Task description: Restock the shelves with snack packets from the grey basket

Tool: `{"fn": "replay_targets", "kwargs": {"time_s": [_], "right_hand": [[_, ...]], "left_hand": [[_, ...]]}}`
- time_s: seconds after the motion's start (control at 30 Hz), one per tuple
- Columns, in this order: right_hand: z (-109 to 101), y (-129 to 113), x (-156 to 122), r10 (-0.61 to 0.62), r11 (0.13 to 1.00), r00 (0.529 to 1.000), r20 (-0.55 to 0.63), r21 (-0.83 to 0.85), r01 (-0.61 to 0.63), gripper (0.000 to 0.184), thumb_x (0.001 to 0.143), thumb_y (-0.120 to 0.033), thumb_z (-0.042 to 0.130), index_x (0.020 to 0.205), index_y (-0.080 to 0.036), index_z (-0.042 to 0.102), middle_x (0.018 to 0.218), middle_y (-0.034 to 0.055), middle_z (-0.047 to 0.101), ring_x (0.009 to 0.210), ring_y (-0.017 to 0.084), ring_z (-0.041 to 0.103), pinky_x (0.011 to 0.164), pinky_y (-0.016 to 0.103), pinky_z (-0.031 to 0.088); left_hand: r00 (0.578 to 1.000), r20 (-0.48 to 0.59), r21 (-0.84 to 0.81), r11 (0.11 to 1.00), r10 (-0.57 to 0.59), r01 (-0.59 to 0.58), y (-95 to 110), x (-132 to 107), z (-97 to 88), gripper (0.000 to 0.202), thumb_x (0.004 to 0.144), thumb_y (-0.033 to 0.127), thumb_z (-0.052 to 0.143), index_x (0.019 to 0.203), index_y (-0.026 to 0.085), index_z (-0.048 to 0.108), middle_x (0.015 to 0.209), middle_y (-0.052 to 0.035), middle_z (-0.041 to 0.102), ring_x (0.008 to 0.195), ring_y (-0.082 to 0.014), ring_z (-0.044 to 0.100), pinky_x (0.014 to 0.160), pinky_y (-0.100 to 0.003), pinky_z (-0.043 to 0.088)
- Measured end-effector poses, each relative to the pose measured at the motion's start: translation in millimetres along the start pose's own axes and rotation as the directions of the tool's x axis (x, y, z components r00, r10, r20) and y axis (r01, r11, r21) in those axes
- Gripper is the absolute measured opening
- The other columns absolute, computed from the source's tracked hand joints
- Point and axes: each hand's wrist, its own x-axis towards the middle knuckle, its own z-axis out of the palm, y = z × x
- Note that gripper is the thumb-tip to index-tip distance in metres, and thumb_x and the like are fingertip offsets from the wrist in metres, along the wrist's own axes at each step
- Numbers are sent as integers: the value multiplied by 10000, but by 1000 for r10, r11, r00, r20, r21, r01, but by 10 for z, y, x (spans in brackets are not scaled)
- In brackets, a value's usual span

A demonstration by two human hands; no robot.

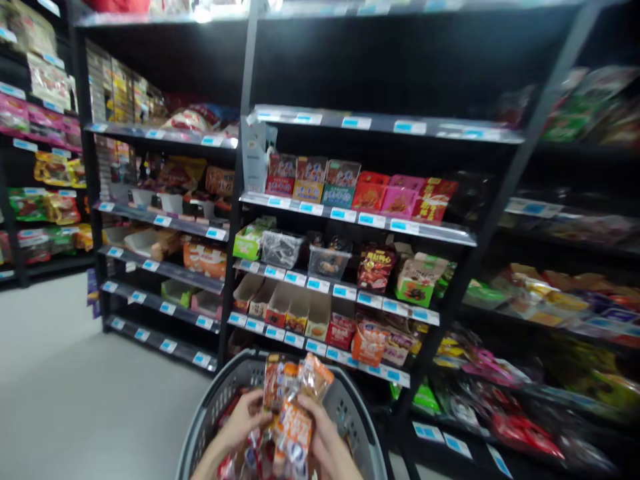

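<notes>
1. Your left hand (245,419) and right hand (327,445) are both closed around one bunch of snack packets (295,400), orange and clear wrappers, held upright.
2. The bunch hangs just above the grey basket (217,403), within its rim, not set down.
3. More wrapped goods (250,461) already lie in the basket under your hands, too blurred to identify.
4. The shelf (350,217) ahead is stocked, and neither hand is near it.

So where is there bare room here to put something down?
The top shelf of the middle rack looks bare, above the red and pink boxes. The floor left of the basket is open. The lower shelves are packed tight, and the basket is crowded: the left hand and right hand hold packets over more inside.
</notes>
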Motion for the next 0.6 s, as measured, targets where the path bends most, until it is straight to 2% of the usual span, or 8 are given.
{"fn": "replay_targets", "kwargs": {"time_s": [0.07,0.13,0.17,0.23,0.33,0.43,0.5,0.6], "right_hand": [[58,-127,-115,90,989,993,-78,124,-80,383,525,-500,909,831,-328,756,882,-30,839,1152,427,761,1001,578,603],[81,-231,-169,151,978,980,-126,164,-130,491,485,-407,969,888,-246,742,880,35,832,1078,392,789,1024,543,615],[75,-256,-168,161,975,977,-140,176,-136,516,492,-371,980,923,-222,738,910,45,834,1043,357,799,1033,510,618],[34,-246,-139,159,975,974,-161,182,-129,557,500,-301,989,988,-211,737,953,25,839,947,288,808,1019,447,629],[-50,-173,-110,200,970,969,-144,166,-176,559,510,-267,993,1005,-209,740,943,18,841,865,256,802,935,407,654],[-100,-156,-107,226,967,963,-145,156,-203,567,503,-271,990,1010,-207,745,951,27,844,848,259,800,885,401,661],[-111,-182,-94,225,966,961,-162,165,-199,563,491,-269,986,997,-208,747,940,24,844,832,255,800,871,395,663],[-118,-221,-57,228,964,956,-183,179,-196,564,477,-249,984,987,-216,747,900,2,840,806,234,797,845,367,668]], "left_hand": [[995,-98,20,999,-33,35,190,-56,52,562,628,630,918,904,163,772,935,-108,784,908,-285,742,899,-406,577],[979,-194,5,998,-67,70,321,-77,61,564,580,608,938,863,154,761,782,-57,742,735,-215,693,754,-341,563],[968,-235,6,996,-83,86,352,-75,47,555,554,594,947,824,153,743,700,-23,699,650,-180,643,677,-308,534],[943,-315,-10,993,-112,115,352,-61,-1,558,514,558,964,808,154,714,658,12,656,581,-138,574,597,-266,473],[912,-399,-43,995,-96,86,296,-47,-57,546,551,516,965,867,149,711,729,0,678,644,-132,595,641,-256,476],[904,-417,-111,992,-99,57,270,-42,-68,501,641,491,934,929,152,704,809,-13,689,700,-134,603,664,-250,471],[908,-397,-242,969,-136,39,286,-42,-72,404,736,467,879,902,167,665,803,2,648,664,-113,565,628,-234,446],[931,-266,-497,863,-251,91,356,-72,-96,284,879,402,744,819,186,569,677,49,480,488,-63,365,505,-212,336]]}}
